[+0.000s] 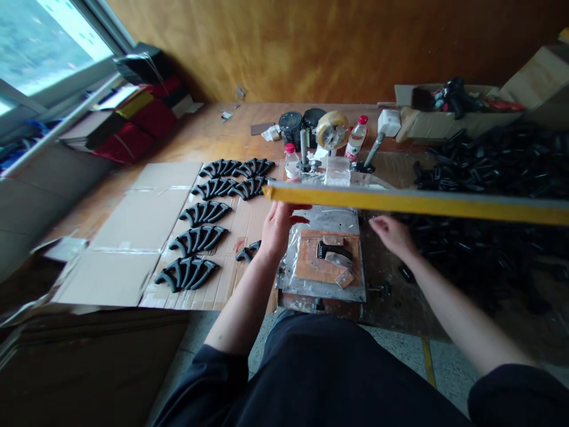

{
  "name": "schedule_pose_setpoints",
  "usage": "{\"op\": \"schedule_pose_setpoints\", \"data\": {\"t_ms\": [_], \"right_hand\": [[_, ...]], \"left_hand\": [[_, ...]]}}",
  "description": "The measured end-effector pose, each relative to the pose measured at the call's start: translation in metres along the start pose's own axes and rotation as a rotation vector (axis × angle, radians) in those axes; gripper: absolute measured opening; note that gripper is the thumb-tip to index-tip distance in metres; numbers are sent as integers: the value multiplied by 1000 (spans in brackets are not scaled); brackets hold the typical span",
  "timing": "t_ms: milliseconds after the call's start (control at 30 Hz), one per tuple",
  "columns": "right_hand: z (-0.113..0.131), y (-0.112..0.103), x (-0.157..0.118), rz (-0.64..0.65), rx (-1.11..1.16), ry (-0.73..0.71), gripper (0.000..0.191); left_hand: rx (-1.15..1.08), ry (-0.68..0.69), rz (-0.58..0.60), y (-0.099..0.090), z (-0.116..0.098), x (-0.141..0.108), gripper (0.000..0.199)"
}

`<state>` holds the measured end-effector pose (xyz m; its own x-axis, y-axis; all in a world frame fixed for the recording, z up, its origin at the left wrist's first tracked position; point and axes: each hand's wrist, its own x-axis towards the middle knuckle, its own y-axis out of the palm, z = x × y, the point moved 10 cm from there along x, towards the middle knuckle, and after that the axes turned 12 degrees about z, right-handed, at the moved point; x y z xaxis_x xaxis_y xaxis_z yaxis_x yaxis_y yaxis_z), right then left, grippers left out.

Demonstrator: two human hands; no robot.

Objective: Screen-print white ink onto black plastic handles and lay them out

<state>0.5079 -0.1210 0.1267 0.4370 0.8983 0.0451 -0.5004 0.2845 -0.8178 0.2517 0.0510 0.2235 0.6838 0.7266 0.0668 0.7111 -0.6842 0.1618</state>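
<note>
My left hand (276, 230) is left of the metal base plate (324, 219), its fingers stretched out and apart toward the right. A long yellow-and-grey bar (418, 203) crosses in front of the fingertips; I cannot tell whether the hand touches it. To the right of the plate, my right hand (393, 236) has its fingers curled together beside the dark parts. Whatever they may hold is hidden. Between and below the hands, a curved black plastic handle (331, 251) lies on a brown block (309, 270) fixed on the plate.
Rows of black handles (198, 240) lie fanned on flattened cardboard (128, 222) at left. A heap of black parts (480, 160) covers the right side. Behind the plate stand a tape roll (332, 130), red-capped bottles (355, 141), black cans (291, 127) and metal posts (304, 148).
</note>
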Motion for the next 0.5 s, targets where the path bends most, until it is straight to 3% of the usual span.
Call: {"op": "schedule_pose_setpoints", "data": {"t_ms": [100,167,267,333,367,433,500], "right_hand": [[40,75,-21,182,-150,-130,22],[59,105,-30,258,-264,-98,15],[87,111,-41,241,-266,5,9],[121,108,-49,215,-204,-107,8],[138,107,-54,221,-169,-213,9],[152,101,-61,253,-117,-399,11],[122,85,-56,250,-145,-406,15]], "left_hand": [[-70,-13,-99,0,17,-3,51],[-131,-173,-101,10,57,-25,54],[-215,-665,159,58,143,-85,62],[-287,-759,182,69,171,-115,61],[-307,-755,137,65,178,-122,59],[-273,-704,13,36,182,-127,55],[-124,-668,-94,-15,179,-129,54]]}}
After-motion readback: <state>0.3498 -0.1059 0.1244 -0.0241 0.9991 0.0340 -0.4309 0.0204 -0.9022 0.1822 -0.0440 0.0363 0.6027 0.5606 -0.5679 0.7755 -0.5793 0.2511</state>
